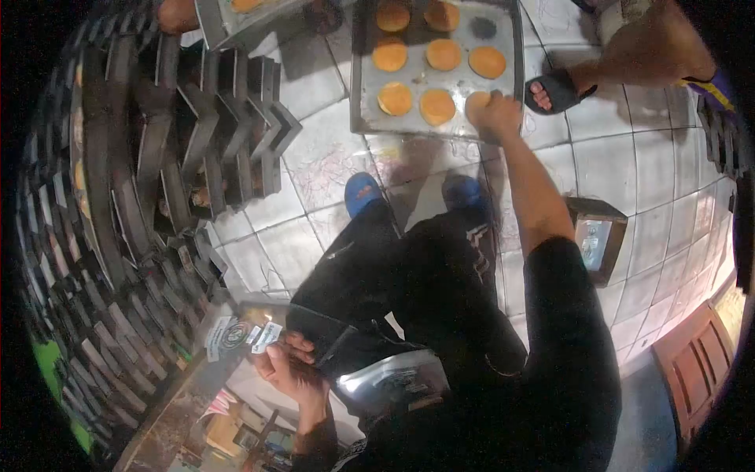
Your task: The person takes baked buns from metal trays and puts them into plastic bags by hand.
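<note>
The person's right arm reaches almost straight ahead and down, its black sleeve [562, 307] ending near the elbow and the forearm bare. The left arm is bent, with the left hand [292, 376] held low beside the body, palm turned partly up. Pale lettering and a round emblem [233, 334] show on a clear plastic bag [279, 309]; the words are too blurred to read. The left thumb and fingers are pinched together on this bag. The right hand [497, 118] is at the near right corner of a metal tray [503, 16], its fingers bent over a bun [475, 107]; it seems to touch it, but I cannot tell whether the fingers have closed on it. Seven other round buns [443, 55] lie on the tray, which is beyond the person's blue slippers [362, 194].
</note>
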Available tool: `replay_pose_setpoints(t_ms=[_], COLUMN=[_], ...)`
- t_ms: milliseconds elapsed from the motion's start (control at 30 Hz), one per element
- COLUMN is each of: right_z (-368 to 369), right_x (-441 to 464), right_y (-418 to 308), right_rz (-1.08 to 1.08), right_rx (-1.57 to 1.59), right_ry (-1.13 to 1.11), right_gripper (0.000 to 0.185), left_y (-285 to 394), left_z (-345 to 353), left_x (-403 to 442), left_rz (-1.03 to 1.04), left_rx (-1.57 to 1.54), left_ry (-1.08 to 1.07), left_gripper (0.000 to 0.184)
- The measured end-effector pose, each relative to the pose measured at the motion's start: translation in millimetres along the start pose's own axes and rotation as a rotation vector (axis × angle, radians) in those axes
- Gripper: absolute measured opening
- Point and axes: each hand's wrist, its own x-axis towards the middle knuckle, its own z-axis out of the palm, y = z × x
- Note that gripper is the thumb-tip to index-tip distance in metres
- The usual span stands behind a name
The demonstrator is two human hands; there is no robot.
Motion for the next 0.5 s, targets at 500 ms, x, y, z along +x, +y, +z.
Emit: replay_pose_setpoints(t_ms=[500], right_z=[-118.4], right_x=[-179.3], right_y=[-78.7], right_rz=[-0.192], right_rx=[1.519], right_ry=[-0.172], right_gripper=[0.089], left_y=[17.0], left_z=[0.7], left_x=[0.6], left_rz=[-0.077], left_rx=[-0.279], left_ry=[-0.12], left_gripper=[0.022])
